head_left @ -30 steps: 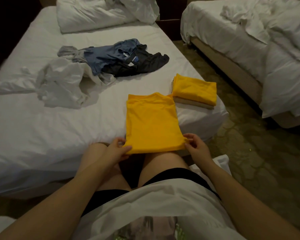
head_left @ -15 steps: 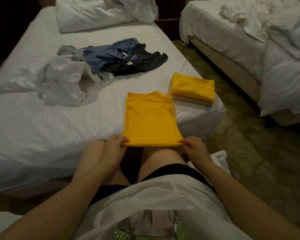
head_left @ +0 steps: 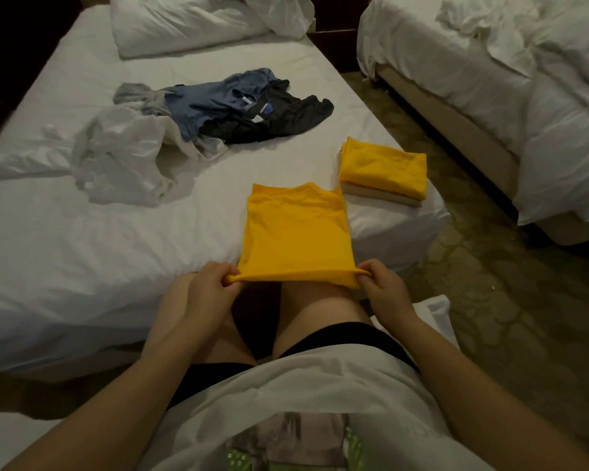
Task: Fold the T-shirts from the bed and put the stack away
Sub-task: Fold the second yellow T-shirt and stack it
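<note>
Yellow T-shirt [head_left: 295, 232]: lay half-folded at bed [head_left: 116, 239] edge; left hand [head_left: 215, 287] and right hand [head_left: 383, 287] each pinched a near corner. Folded stack [head_left: 383, 171] sat just beside.

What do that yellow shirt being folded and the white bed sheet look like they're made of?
The yellow T-shirt: probably a soft, matte cotton-like knit; it sags and bunches where the left hand and right hand pinch its hem. The bed sheet: seemingly woven cotton, matte white, finely creased.
</note>
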`<state>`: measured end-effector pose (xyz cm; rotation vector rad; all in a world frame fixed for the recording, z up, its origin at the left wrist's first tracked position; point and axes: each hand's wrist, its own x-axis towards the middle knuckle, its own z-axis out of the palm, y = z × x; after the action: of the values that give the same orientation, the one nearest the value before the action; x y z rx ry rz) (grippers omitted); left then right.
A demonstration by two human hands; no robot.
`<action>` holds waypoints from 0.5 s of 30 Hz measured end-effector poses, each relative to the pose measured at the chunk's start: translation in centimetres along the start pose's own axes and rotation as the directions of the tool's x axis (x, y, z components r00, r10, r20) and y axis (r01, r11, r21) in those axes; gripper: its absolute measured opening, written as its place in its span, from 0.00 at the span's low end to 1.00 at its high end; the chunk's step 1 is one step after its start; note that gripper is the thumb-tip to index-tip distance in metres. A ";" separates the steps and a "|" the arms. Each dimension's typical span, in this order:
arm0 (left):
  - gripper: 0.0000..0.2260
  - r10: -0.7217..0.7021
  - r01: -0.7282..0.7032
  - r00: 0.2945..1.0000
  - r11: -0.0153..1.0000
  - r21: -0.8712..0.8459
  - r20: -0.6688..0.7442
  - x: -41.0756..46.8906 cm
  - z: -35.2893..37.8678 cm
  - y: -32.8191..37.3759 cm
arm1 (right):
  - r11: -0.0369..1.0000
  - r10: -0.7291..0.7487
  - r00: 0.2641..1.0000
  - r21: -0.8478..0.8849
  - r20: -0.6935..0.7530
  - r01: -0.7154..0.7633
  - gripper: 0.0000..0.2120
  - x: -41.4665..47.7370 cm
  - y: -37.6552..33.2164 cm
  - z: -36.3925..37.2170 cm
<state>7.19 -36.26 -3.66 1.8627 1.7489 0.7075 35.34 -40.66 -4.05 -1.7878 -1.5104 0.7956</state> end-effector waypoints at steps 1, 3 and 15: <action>0.04 -0.009 0.009 1.000 1.000 -0.021 0.025 0.0 -0.2 -0.3 | 1.000 -0.009 1.000 0.003 -0.010 0.009 0.11 0.0 0.0 0.0; 0.09 -0.021 0.029 0.996 0.995 -0.094 0.088 0.0 -0.7 -0.8 | 0.999 -0.039 0.998 0.024 -0.044 0.040 0.11 0.0 -0.2 0.0; 0.05 0.012 -0.021 1.000 0.936 -0.351 -0.027 6.8 0.4 3.3 | 0.945 0.081 0.975 0.326 -0.205 -0.010 0.04 5.6 -2.6 -0.1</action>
<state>10.24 -29.64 -1.45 1.6295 1.5034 0.9824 34.75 -34.82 -2.12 -1.6092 -1.1289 0.7924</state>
